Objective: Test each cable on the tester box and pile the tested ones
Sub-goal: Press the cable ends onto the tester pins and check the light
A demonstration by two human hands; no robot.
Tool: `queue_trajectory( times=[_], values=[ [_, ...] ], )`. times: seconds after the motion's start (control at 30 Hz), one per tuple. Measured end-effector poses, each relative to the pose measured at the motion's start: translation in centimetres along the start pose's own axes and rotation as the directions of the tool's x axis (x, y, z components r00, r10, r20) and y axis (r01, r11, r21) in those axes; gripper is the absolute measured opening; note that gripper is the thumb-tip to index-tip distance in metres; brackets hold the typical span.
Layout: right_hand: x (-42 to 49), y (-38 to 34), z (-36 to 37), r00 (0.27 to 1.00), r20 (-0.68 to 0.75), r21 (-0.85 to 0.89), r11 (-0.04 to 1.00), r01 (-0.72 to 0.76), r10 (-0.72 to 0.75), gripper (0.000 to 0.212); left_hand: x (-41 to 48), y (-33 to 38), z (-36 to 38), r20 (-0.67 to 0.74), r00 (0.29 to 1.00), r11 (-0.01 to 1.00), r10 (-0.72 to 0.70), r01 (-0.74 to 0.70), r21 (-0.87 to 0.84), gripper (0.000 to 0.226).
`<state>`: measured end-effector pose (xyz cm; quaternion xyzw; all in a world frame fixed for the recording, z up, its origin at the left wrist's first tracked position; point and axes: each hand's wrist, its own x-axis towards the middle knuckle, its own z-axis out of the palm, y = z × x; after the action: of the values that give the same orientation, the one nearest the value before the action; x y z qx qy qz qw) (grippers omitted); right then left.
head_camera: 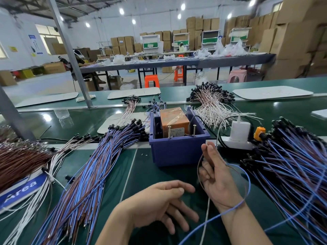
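Observation:
The tester box (174,123) is orange and sits inside a blue bin (177,151) at the table's middle. My right hand (215,175) is just in front of the bin's right corner, palm up, fingers pinching one cable (248,183) with blue and brown wires that loops round my wrist. My left hand (159,202) hovers low near the front edge, fingers apart and holding nothing. A large pile of blue and brown cables (92,174) lies to the left of the bin. Another pile (292,165) lies to the right.
A white power strip (237,141) with a charger and an orange plug sits right of the bin. White-wire cables (212,101) lie behind it, brown ones (19,160) at far left. A grey post (74,55) rises at the back left. A person sits at a far table.

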<state>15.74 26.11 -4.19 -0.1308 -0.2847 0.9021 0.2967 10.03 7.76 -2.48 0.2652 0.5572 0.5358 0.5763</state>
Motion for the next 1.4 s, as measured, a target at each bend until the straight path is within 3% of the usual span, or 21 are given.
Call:
queue_trajectory(
  times=[0.27, 0.43, 0.53, 0.63, 0.7, 0.87, 0.97, 1.13, 1.4],
  values=[
    [0.2, -0.3, -0.5, 0.999, -0.032, 0.019, 1.0, 0.015, -0.014, 0.009, 0.0, 0.1, 1.2, 0.237, 0.971, 0.999, 0.018, -0.025, 0.024, 0.023],
    [0.3, -0.4, -0.6, 0.998, -0.056, 0.02, 1.0, 0.019, -0.018, 0.007, 0.2, -0.1, 1.2, 0.265, 0.963, 0.999, 0.043, -0.045, 0.003, 0.029],
    [0.3, -0.4, -0.5, 0.996, -0.081, 0.018, 0.999, 0.027, -0.025, 0.006, 0.3, -0.1, 0.9, 0.272, 0.947, 0.983, 0.17, -0.143, -0.114, 0.028],
    [0.3, -0.3, -0.4, 0.997, -0.072, 0.014, 1.0, 0.028, -0.027, 0.007, 0.3, -0.1, 0.4, 0.171, 0.925, 0.913, 0.34, -0.281, -0.296, 0.031],
    [0.2, -0.2, -0.4, 0.998, -0.052, 0.005, 1.0, 0.023, -0.023, 0.01, 0.6, -0.2, 0.1, 0.034, 0.909, 0.863, 0.416, -0.383, -0.33, 0.035],
    [0.3, 0.4, -0.3, 0.999, 0.013, -0.016, 0.999, 0.038, -0.038, 0.014, 1.9, 0.0, 0.5, -0.34, 0.848, 0.843, 0.407, -0.492, -0.217, 0.02],
    [0.3, 1.0, -0.2, 0.996, 0.087, -0.058, 0.998, 0.03, -0.025, 0.019, 2.7, 0.0, 0.8, -0.481, 0.78, 0.827, 0.401, -0.534, -0.176, 0.021],
    [-0.3, 2.1, 0.3, 0.97, 0.227, -0.176, 0.983, -0.045, 0.085, 0.03, 3.3, -0.6, 1.2, -0.452, 0.774, 0.847, 0.443, -0.527, -0.071, 0.023],
    [-1.1, 1.7, 0.9, 0.963, 0.24, -0.262, 0.963, -0.056, 0.121, 0.028, 3.4, -1.0, 0.9, -0.485, 0.719, 0.864, 0.498, -0.458, 0.207, 0.027]
  ],
)
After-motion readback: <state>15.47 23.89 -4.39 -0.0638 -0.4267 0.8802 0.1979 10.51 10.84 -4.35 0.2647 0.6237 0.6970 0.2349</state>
